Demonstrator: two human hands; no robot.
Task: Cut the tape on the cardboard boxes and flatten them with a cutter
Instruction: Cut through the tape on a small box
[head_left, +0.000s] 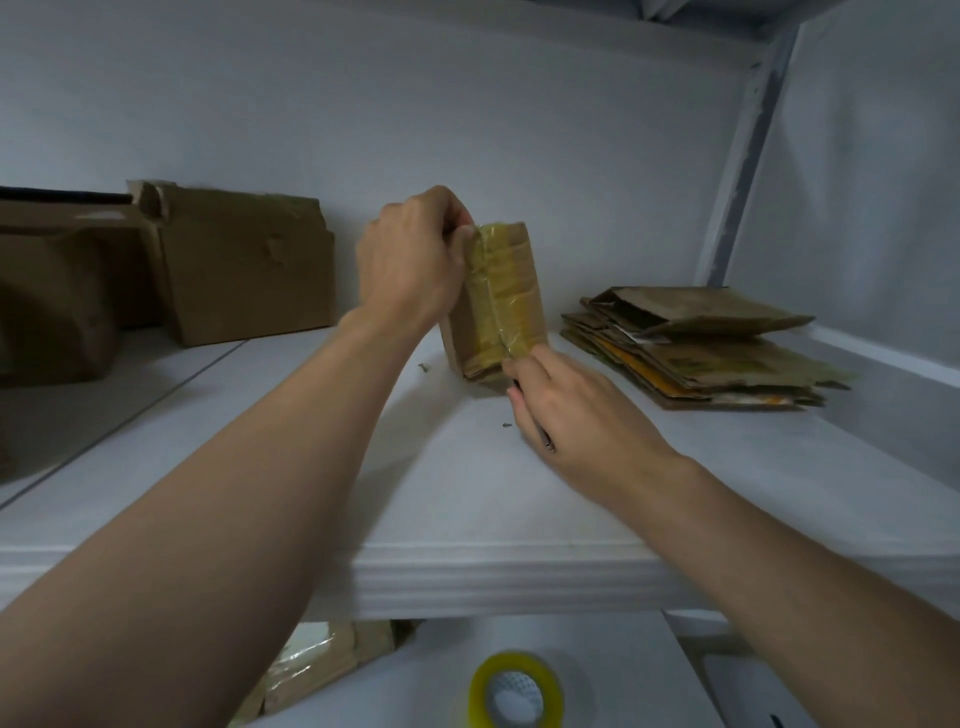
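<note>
A small taped cardboard box (511, 291) stands on end on the white shelf (467, 467), its taped seam facing me. My left hand (410, 260) grips its top left edge, fingers curled over the top. My right hand (566, 410) holds a dark cutter (540, 434), whose tip is hidden at the bottom end of the tape seam. Yellowish clear tape runs down the middle of the box.
A stack of flattened boxes (701, 353) lies to the right on the shelf. Larger brown boxes (234, 270) stand at the back left. Below the shelf edge are a tape roll (517, 691) and another taped box (322, 660). A metal upright (748, 156) rises at right.
</note>
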